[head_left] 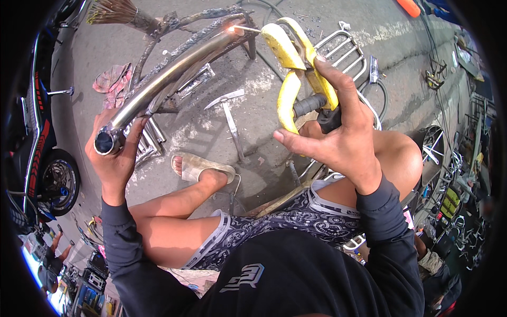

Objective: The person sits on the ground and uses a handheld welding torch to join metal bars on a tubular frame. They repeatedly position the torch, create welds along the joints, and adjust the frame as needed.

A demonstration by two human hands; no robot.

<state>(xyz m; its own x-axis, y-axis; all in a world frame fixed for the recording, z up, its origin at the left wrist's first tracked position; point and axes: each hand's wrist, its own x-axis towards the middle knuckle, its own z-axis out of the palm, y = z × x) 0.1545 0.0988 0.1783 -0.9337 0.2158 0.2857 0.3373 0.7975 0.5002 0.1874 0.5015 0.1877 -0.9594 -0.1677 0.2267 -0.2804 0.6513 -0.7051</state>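
Observation:
My left hand [113, 153] is wrapped round the near open end of a shiny metal tube [163, 84], which slants up and away to the right over a rough metal stand [150, 50]. In my right hand [346, 134] is a yellow welding electrode holder [288, 63], its handles between thumb and fingers. A thin welding rod [247, 28] reaches left from the holder's jaws to the tube's far end, where a small spot glows orange-white. Beneath the tube, more bright metal pieces [150, 140] lie partly hidden.
A chipping hammer [230, 124] lies on the concrete ahead of my sandalled foot [203, 169]. Further off are a wire brush [124, 15], a pinkish rag [112, 83] and a metal rack [343, 53]. A motorcycle [42, 142] stands at left; cables and scrap metal lie at right.

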